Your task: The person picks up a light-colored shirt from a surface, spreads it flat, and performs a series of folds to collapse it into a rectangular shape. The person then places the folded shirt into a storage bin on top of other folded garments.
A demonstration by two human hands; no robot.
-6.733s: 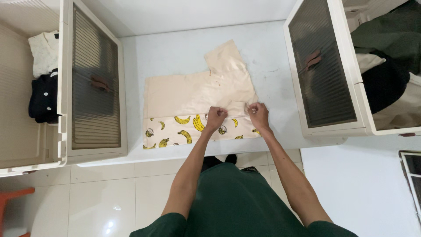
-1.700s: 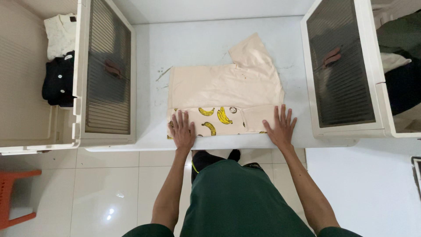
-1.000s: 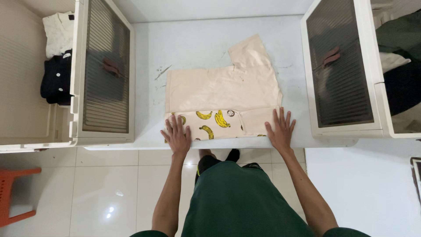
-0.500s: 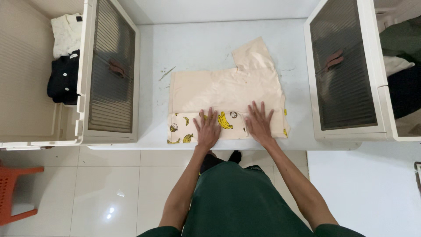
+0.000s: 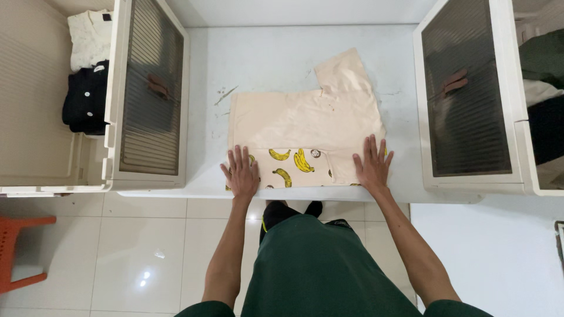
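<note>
A cream shirt [image 5: 305,117] lies partly folded on the white table [image 5: 270,58], one sleeve sticking out toward the far right. Its near edge shows a strip printed with yellow bananas [image 5: 294,164]. My left hand [image 5: 241,173] lies flat, fingers spread, on the strip's left end. My right hand [image 5: 371,164] presses flat on the right end. Neither hand grips anything.
An open cream cabinet [image 5: 35,117] at the left holds a folded white garment [image 5: 88,38] and a black one [image 5: 85,97]; its ribbed door [image 5: 150,94] swings out. Another cabinet door [image 5: 464,94] stands at the right. An orange stool [image 5: 20,252] sits on the tiled floor.
Both hands have slid apart from the middle of the banana strip out to its left and right ends, flat on the cloth.
</note>
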